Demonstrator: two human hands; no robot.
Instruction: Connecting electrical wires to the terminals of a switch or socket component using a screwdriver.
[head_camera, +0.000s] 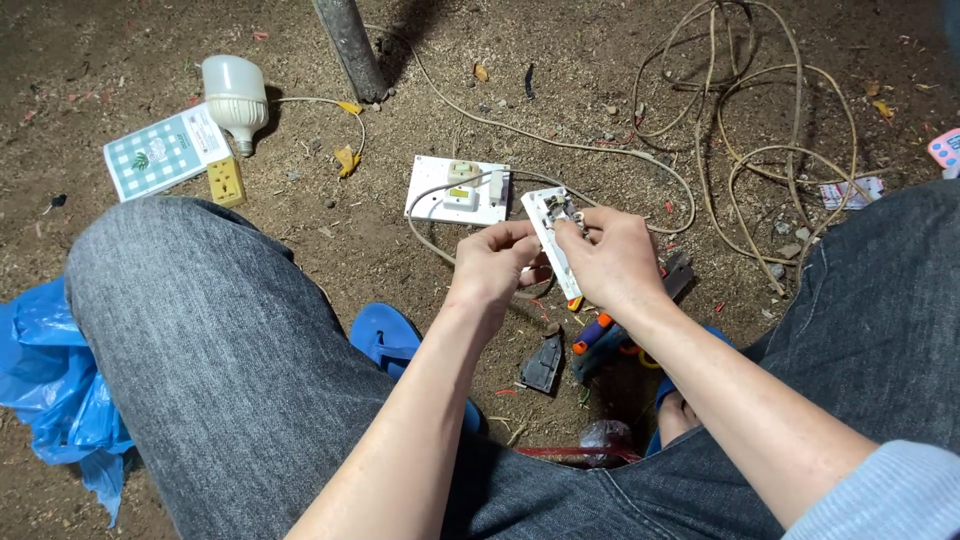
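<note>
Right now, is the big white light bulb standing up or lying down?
Lying down. The light bulb rests on its side on the dirt ground, its metal base pointing toward the yellow socket.

Pink object (946, 150) at right edge cut off, kind unclear. Blue plastic bag (45, 385) cropped by left edge. Dark pole (350, 45) ran out of top. Tools (600, 340) under right hand (610, 262) half hidden, type not readable. Small parts on white plate (553, 238) between fingers too small to tell. Box (165, 152) print illegible.
</note>
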